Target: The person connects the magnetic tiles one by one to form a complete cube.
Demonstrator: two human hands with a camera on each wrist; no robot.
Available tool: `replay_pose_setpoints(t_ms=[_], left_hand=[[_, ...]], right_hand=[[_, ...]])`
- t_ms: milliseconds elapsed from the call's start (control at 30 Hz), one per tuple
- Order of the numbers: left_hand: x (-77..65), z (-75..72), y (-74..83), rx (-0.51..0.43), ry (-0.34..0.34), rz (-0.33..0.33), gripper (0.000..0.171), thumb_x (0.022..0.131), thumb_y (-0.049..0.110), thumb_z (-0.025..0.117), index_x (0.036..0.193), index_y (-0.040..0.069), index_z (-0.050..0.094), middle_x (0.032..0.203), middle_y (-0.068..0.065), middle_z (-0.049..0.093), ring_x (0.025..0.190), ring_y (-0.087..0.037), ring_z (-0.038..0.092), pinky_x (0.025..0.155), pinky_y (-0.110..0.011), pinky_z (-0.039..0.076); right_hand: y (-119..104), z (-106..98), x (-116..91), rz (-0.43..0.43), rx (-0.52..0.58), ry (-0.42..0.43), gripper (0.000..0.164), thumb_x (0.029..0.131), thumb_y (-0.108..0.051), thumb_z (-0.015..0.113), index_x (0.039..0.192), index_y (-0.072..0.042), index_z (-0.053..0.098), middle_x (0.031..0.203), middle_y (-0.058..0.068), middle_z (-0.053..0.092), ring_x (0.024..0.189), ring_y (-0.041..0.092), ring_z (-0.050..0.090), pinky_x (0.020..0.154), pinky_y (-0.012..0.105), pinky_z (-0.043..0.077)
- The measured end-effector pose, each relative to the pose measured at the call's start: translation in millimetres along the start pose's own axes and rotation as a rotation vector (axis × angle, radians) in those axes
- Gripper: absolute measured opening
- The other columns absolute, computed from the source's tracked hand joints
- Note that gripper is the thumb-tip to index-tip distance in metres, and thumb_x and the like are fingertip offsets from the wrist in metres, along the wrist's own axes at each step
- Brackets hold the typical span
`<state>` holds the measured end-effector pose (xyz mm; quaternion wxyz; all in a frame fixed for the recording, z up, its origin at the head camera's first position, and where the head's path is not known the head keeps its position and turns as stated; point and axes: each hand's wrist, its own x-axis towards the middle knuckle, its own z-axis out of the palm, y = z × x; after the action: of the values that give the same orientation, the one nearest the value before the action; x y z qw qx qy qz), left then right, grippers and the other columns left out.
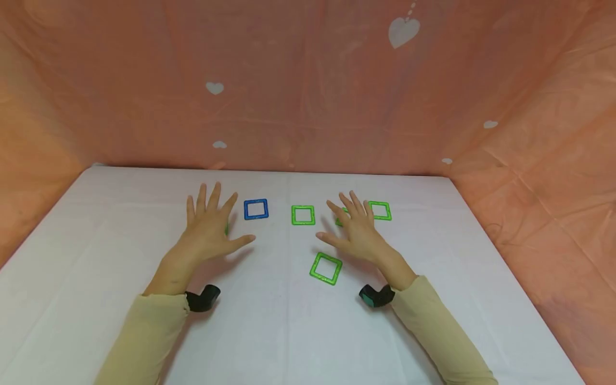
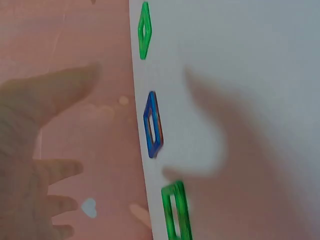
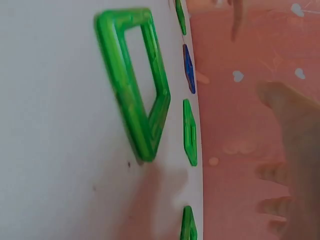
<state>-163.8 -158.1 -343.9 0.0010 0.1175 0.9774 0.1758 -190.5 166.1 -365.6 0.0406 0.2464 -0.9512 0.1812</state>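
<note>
My left hand [image 1: 207, 230] hovers over the white cloth with straight, spread fingers and holds nothing. A green square frame [image 1: 226, 229] lies mostly hidden beneath it, and a blue square frame [image 1: 256, 217] is just right of its fingertips. My right hand [image 1: 356, 230], also spread and holding nothing, covers part of another green square frame [image 1: 339, 221]. Beside its little finger lies a far-right green frame [image 1: 379, 202]. Between the hands sits a green frame [image 1: 294, 215]; nearer me, a tilted green frame [image 1: 322, 278] shows large in the right wrist view.
The white-covered table [image 1: 284, 331] ends at an orange cloth backdrop [image 1: 308, 96] with white hearts, which also closes in the sides. A black wrist device [image 1: 204, 298] is on the left wrist and another black device [image 1: 377, 296] on the right, by the beige sleeves.
</note>
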Motion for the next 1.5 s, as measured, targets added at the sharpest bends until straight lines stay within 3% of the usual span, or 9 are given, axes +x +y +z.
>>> replay_pose_setpoints(t_ms=[233, 667, 1067, 1233, 1500], left_hand=[[-7.1, -5.6, -13.8, -0.003, -0.065, -0.027, 0.090, 0.079, 0.047, 0.072, 0.144, -0.005, 0.036, 0.154, -0.034, 0.007, 0.141, -0.053, -0.005, 0.109, -0.067, -0.007], [-13.2, -3.7, -33.0, 0.002, -0.071, -0.021, 0.078, 0.083, 0.039, 0.069, 0.138, -0.008, 0.041, 0.145, -0.038, 0.025, 0.136, -0.055, 0.010, 0.109, -0.066, 0.007], [-9.3, 0.7, -44.6, -0.041, -0.093, -0.019, 0.076, 0.081, 0.031, 0.073, 0.135, -0.012, 0.042, 0.136, -0.037, 0.038, 0.125, -0.054, 0.029, 0.103, -0.065, 0.026], [-8.0, 3.4, -51.3, -0.062, -0.066, 0.011, 0.070, 0.080, 0.022, 0.073, 0.130, -0.016, 0.045, 0.130, -0.039, 0.042, 0.120, -0.056, 0.036, 0.101, -0.063, 0.031], [-6.4, 3.5, -52.9, -0.105, -0.040, 0.045, 0.061, 0.079, 0.012, 0.074, 0.124, -0.021, 0.048, 0.118, -0.039, 0.048, 0.107, -0.050, 0.049, 0.094, -0.059, 0.040]], right_hand=[[-3, 3, -4, -0.063, 0.054, -0.007, 0.076, 0.084, -0.050, 0.067, 0.143, -0.009, 0.044, 0.142, 0.018, 0.040, 0.137, 0.034, 0.028, 0.112, 0.054, 0.014], [-5, 4, -15, -0.100, 0.090, -0.071, 0.077, 0.077, -0.050, 0.075, 0.137, -0.007, 0.052, 0.124, 0.010, 0.051, 0.117, 0.026, 0.045, 0.100, 0.043, 0.039], [-5, 6, -20, -0.098, 0.136, -0.157, 0.079, 0.072, -0.051, 0.079, 0.134, -0.008, 0.055, 0.117, 0.006, 0.052, 0.108, 0.019, 0.046, 0.093, 0.038, 0.043], [-6, 7, -24, -0.117, 0.148, -0.197, 0.083, 0.067, -0.052, 0.082, 0.134, -0.010, 0.055, 0.120, 0.004, 0.050, 0.111, 0.018, 0.045, 0.094, 0.037, 0.044], [-5, 9, -26, -0.168, 0.147, -0.199, 0.079, 0.065, -0.049, 0.085, 0.129, -0.010, 0.059, 0.111, 0.002, 0.050, 0.100, 0.014, 0.045, 0.085, 0.030, 0.044]])
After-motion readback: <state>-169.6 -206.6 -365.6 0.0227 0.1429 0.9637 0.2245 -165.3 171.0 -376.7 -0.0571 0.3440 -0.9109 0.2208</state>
